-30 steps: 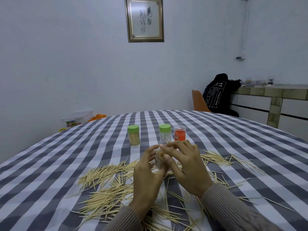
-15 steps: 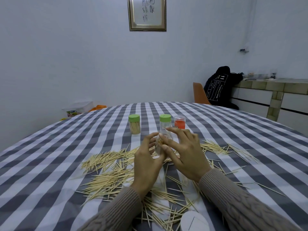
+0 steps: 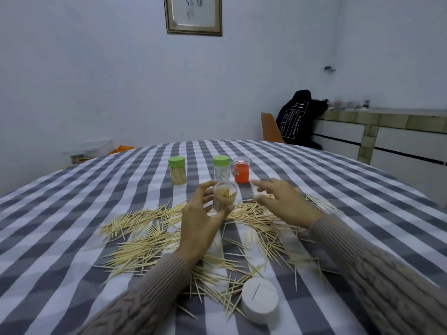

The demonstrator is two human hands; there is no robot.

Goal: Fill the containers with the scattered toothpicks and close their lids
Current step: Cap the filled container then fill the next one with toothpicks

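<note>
Fingers (image 3: 205, 189) of the left hand (image 3: 198, 221) curl round an open clear container (image 3: 224, 196) of toothpicks, lidless, at frame centre. The right hand (image 3: 283, 201) hovers just right of it, fingers spread, holding nothing. Scattered toothpicks (image 3: 145, 240) cover the checked counter (image 3: 72, 213) below. A white lid (image 3: 260, 299) lies at lower centre-right.

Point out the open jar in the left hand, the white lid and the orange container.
open jar (image 3: 224, 198), head view, clear wall
white lid (image 3: 260, 298), head view, slotted top
orange container (image 3: 241, 173), head view, orange body
</note>
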